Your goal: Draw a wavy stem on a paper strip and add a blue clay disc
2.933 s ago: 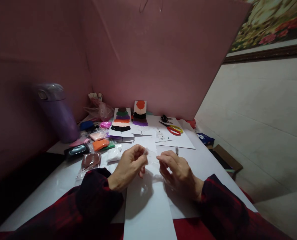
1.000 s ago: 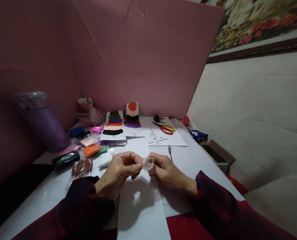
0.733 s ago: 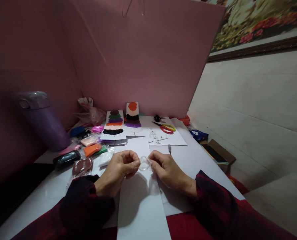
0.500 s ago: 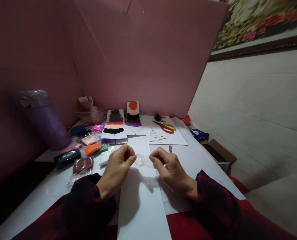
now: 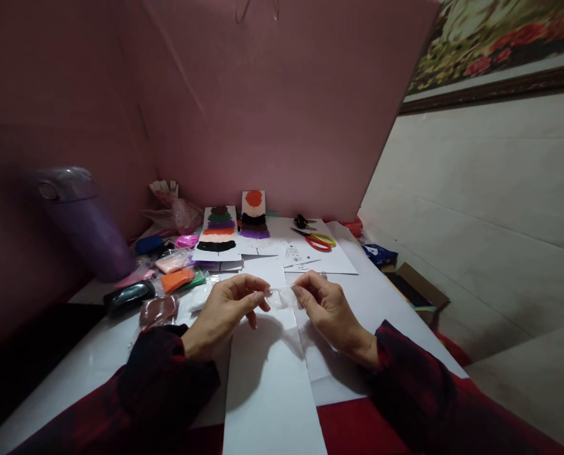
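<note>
Both my hands hold a small clear plastic wrapper between them, a little above a long white paper strip. My left hand pinches its left end with thumb and forefinger, the other fingers loosely curled. My right hand pinches its right end. Both sleeves are dark red plaid. What is inside the wrapper, if anything, I cannot make out.
Several bagged clay pieces in mixed colours lie at the left, by a purple flask. Two cards with coloured clay smears lean at the back. Scissors and a fork lie on white sheets. A pink board stands behind. A cardboard box sits right.
My hands moved slightly forward and drew apart, so the clear wrapper, bunched between the fingertips a second ago, is now stretched out flat between them.
</note>
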Motion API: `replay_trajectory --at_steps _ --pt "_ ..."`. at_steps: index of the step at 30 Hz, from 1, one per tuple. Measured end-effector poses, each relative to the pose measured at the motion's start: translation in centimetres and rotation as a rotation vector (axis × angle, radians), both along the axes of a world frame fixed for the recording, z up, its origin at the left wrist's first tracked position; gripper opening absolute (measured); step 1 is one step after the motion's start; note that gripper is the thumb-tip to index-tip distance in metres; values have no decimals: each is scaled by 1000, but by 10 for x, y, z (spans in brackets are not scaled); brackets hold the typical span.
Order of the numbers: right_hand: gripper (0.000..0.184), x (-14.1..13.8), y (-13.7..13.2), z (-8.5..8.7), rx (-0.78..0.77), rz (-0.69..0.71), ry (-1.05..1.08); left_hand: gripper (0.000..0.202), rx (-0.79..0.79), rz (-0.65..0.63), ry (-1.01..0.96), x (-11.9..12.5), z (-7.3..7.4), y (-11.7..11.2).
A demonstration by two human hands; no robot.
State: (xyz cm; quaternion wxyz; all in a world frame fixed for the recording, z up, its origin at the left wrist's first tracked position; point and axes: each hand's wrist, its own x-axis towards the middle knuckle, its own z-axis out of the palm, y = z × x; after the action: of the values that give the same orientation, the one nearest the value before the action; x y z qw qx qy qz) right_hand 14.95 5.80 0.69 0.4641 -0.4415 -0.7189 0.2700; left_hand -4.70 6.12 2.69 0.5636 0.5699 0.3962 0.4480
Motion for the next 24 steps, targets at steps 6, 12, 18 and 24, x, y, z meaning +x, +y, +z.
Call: replay_trajectory --at_steps 6,12,18,24 --pt "17 -1 0 2 -95 108 90 20 -104 -8 -55 0 0 1" --pt "16 -6 -6 5 -190 218 56 13 19 86 127 7 0 -4" --pt "11 -7 -9 5 1 127 -39 8 135 120 187 8 -2 -7" --pt "15 0 -3 2 60 12 7 9 241 329 160 -1 1 -3"
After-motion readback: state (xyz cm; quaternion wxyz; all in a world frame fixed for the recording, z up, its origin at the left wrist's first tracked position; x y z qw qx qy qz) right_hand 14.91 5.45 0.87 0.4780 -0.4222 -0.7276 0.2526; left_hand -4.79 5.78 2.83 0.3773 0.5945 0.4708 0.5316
